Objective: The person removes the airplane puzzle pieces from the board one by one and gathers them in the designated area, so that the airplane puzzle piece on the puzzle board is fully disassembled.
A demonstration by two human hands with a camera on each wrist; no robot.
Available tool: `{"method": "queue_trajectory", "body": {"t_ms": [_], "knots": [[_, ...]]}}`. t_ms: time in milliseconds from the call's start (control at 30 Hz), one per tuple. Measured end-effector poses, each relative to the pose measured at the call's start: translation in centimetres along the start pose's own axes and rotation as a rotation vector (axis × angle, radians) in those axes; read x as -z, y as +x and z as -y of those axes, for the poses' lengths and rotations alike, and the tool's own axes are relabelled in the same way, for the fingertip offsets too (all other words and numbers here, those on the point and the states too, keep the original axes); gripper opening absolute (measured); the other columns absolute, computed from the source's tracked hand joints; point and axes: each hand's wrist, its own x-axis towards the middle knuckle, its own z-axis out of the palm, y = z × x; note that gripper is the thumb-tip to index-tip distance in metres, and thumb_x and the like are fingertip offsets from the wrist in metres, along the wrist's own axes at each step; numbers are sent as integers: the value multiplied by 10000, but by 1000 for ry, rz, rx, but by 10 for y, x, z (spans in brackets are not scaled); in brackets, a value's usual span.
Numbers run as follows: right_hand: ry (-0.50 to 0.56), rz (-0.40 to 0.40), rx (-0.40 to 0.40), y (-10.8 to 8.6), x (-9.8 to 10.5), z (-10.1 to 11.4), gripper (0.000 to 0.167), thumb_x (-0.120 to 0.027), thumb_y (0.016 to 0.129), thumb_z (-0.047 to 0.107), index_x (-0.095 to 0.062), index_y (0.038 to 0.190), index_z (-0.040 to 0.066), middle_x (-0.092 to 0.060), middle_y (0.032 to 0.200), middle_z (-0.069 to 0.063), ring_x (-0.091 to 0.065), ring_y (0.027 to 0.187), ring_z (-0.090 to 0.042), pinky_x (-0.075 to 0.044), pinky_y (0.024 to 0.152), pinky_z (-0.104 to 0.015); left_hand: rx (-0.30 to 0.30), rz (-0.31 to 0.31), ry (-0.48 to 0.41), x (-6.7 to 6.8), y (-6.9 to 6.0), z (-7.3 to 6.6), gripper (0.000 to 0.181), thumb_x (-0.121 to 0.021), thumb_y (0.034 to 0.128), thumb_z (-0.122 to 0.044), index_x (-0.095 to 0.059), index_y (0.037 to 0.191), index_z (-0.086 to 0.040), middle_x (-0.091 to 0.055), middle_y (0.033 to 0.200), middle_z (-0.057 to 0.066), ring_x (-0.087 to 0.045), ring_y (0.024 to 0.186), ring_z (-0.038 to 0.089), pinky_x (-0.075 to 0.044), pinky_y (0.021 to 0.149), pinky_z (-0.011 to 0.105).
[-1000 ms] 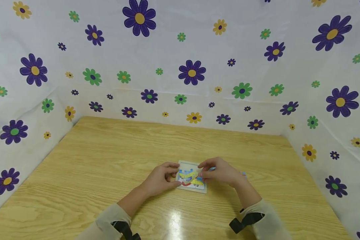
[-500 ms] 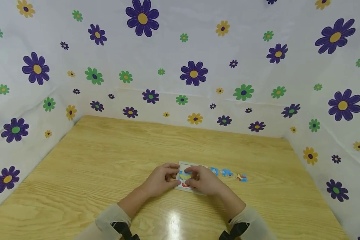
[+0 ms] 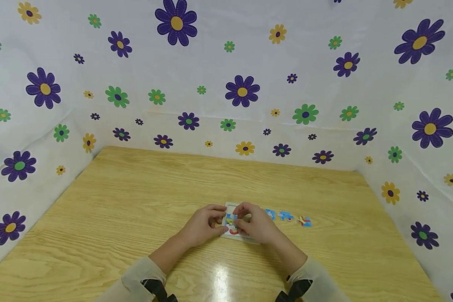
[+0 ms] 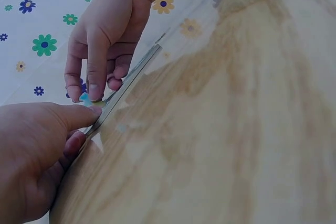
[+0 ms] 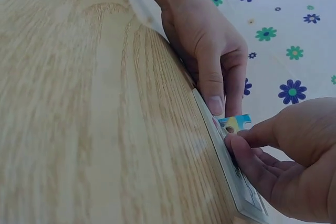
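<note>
A small jigsaw board (image 3: 231,208) with a pale raised rim lies flat on the table, its printed picture partly covered by the hands. My left hand (image 3: 200,226) holds the board's left edge between thumb and fingers. Above the board's left part, my right hand (image 3: 259,224) pinches a blue and yellow jigsaw piece (image 5: 236,123) by its edge. That piece stands tilted up from the board in the right wrist view, close to the left fingertips. Whether its lower edge touches the board cannot be told.
To the right of the board lie several loose jigsaw pieces (image 3: 285,216) in a row, mostly blue, one with yellow and red. The wooden table (image 3: 154,184) meets a white flowered cloth (image 3: 207,58) at the back and both sides.
My right hand has moved left from the board's right side to its left part, bringing a piece and uncovering the loose pieces. My left hand has stayed on the board's edge.
</note>
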Motion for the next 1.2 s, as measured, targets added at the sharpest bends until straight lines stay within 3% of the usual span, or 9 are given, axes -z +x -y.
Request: {"method": "queue_trajectory", "body": {"t_ms": [233,367,667,800,1000,1200], "knots": [[292,26,-85,-2,10,-7,204,-598,984,18,-598,1181,-34,-638,996,-186,-716,804,-207,-613,738,-333,2,-22,-1,-2,0,2,395,-788,863,-117,-692,1217,28,-603,1332,98,-571,842,78,-517,682,181],[388,15,-139,-10,23,-13,269,-599,983,14,-588,1238,-71,-594,1053,-174,-715,876,-198,-602,812,-317,-1,-23,-4,-3,0,2,399,-788,863,-114,-689,1219,36,-602,1336,113,-582,880,90,-518,690,175],[294,-105,-191,-27,46,-29,266,-678,943,58,-648,1186,-44,-620,1076,-137,-665,888,-164,-601,783,-284,15,-19,-7,-1,-2,-2,402,-787,862,-103,-686,1225,37,-596,1349,115,-578,877,96,-506,681,170],[288,-155,-220,-37,53,-32,276,-680,941,61,-628,1173,-79,-632,1072,-145,-676,878,-166,-605,774,-296,10,-10,-19,-2,-1,-3,401,-782,866,-102,-683,1226,45,-595,1350,120,-572,875,107,-495,674,168],[241,-150,-254,-42,59,-32,240,-675,930,14,-617,1128,-109,-652,996,-151,-680,821,-153,-603,741,-277,13,-12,-18,-3,-1,-1,396,-780,870,-110,-687,1232,20,-593,1357,99,-570,889,97,-498,683,172],[179,-154,-233,-42,58,-32,209,-682,909,-16,-652,1094,-108,-675,939,-142,-685,789,-151,-601,703,-266,2,-22,1,-1,-1,-2,399,-783,869,-115,-688,1234,15,-601,1344,95,-561,864,80,-499,678,172]]}}
